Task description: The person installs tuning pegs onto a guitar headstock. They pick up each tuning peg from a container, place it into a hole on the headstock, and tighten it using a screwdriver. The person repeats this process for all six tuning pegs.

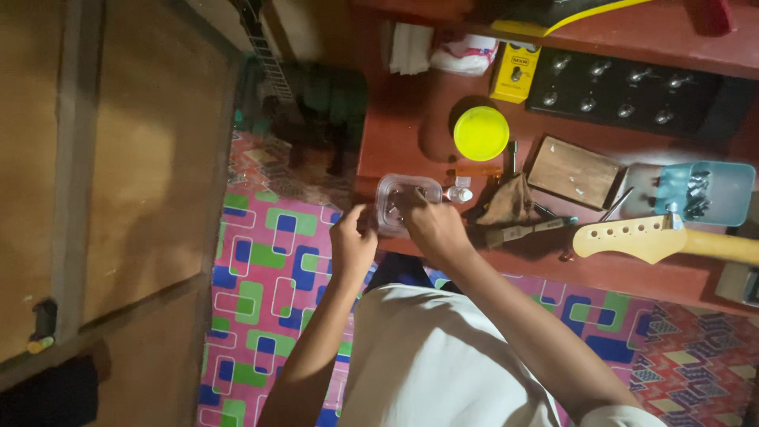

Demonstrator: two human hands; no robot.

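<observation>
A small clear plastic box with small metal parts in it sits at the near edge of the dark red workbench. My right hand reaches into the box with fingers pinched; whether it holds a part is hidden. My left hand is beside the box's left side, fingers curled near its edge. A pale wooden guitar headstock lies on the bench to the right.
On the bench are a yellow round lid, a yellow pedal box, a black panel of tuners, a wooden block, a blue tray of metal parts, a brown rag, a chisel. A patterned mat covers the floor.
</observation>
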